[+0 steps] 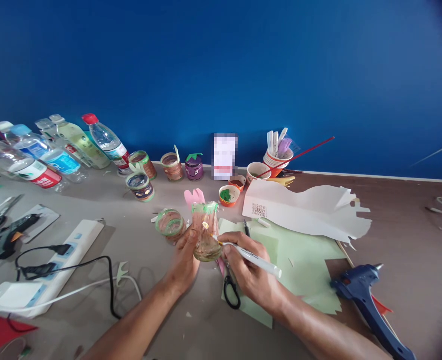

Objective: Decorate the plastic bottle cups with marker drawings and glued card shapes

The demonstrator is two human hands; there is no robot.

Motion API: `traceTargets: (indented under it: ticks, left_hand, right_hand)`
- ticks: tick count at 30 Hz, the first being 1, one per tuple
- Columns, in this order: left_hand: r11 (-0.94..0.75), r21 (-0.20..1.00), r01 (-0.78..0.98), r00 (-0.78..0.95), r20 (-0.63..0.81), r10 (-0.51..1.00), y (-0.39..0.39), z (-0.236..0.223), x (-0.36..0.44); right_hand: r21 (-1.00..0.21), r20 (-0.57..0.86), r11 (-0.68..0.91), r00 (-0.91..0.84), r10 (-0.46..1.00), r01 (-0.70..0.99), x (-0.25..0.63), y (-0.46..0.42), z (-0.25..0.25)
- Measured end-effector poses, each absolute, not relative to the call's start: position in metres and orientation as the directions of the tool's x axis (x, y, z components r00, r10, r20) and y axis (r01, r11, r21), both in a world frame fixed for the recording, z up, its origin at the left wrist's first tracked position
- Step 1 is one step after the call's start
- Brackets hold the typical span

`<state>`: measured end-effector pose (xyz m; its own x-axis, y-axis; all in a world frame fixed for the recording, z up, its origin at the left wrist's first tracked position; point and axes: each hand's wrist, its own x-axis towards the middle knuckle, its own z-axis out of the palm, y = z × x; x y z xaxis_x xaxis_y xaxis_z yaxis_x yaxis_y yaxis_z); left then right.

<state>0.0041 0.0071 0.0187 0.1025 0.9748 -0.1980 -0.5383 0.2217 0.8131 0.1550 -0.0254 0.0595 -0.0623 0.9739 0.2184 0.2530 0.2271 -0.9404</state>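
Two hands work in the middle of the table, well in front of its back edge. The left hand grasps the painted glass jar by its side, with the fingers bent around it. The right hand pinches a white marker between thumb and fingers, like a pen; its tip is at the jar's side, but I cannot tell if it touches. A small eye is on the glass, near this tip.

For good lines, it seems wise to press the marker lightly, as the wall of the jar is curved, and to turn the jar little by little rather than to bend the wrist. The left fingers should stay away from fresh ink, which may smear.

Along the back edge, toward the left, stand plastic bottles and several decorated jars, among them a purple jar. A cup of green paint is behind the hands. Nearer the right edge lie pale green paper and a blue glue gun; at the left side is a power strip with cables. Behind the table rises a plain blue wall.
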Motion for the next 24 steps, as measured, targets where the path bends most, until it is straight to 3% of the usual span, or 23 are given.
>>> traceTargets:
  ticks: [10, 24]
  left_hand:
    - [0.253, 0.805, -0.537, 0.109, -0.231, 0.967, 0.0086, 0.0159, 0.0019]
    - [0.337, 0.76, -0.557, 0.181, -0.285, 0.941, 0.0105, 0.0153, 0.0004]
  right_hand:
    - [-0.967, 0.144, 0.145, -0.023, 0.989, 0.211, 0.1561, -0.0232, 0.0596]
    - [-0.999, 0.026, 0.026, 0.003, 1.0, -0.027, 0.1547, -0.0207, 0.0596]
